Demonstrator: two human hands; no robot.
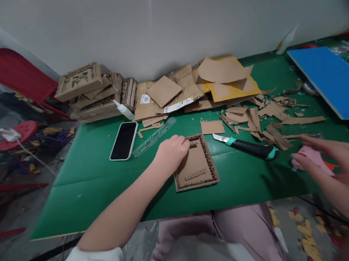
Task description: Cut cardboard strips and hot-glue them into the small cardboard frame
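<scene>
See left hand (173,150) curled over far left edge of cardboard tray (195,160) on counter (92,189), right hand (338,168) spread around pink tool (312,156), can't tell either grip; could nick skin on bare knife blade (219,138) beside tray if reaching across without looking.

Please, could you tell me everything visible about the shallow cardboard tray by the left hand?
The cardboard tray is brown and roughly rectangular, its raised border showing corrugated edges. Inside, a ridged strip lies near the closer end, another piece near the far end. It lies flat on the green table; the left hand covers its far left corner, apparently touching it.
</scene>
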